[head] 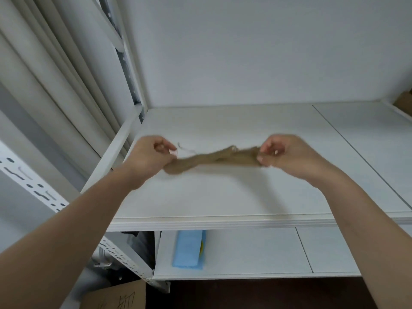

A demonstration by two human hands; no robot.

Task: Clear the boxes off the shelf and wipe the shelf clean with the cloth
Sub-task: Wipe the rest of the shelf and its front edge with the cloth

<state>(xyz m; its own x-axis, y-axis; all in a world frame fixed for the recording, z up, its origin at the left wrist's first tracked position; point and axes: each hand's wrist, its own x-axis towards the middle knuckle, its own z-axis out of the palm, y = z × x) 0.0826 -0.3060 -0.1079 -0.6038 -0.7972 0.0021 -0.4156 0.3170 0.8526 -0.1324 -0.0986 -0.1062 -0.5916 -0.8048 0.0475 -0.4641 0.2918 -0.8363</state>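
A brown cloth (214, 159) is stretched between my two hands just above the white shelf (223, 197). My left hand (149, 156) pinches its left end, and my right hand (283, 153) pinches its right end. The cloth is bunched into a narrow band and is blurred. A thin white tag or thread (186, 149) sticks out near my left fingers. No box stands on the visible part of this shelf.
A lower white shelf (256, 253) carries a blue foam pad (188, 248). A cardboard box (118, 296) with writing sits on the floor at lower left. Another brown box corner (404, 101) shows at the far right. Perforated white uprights (38, 188) stand at left.
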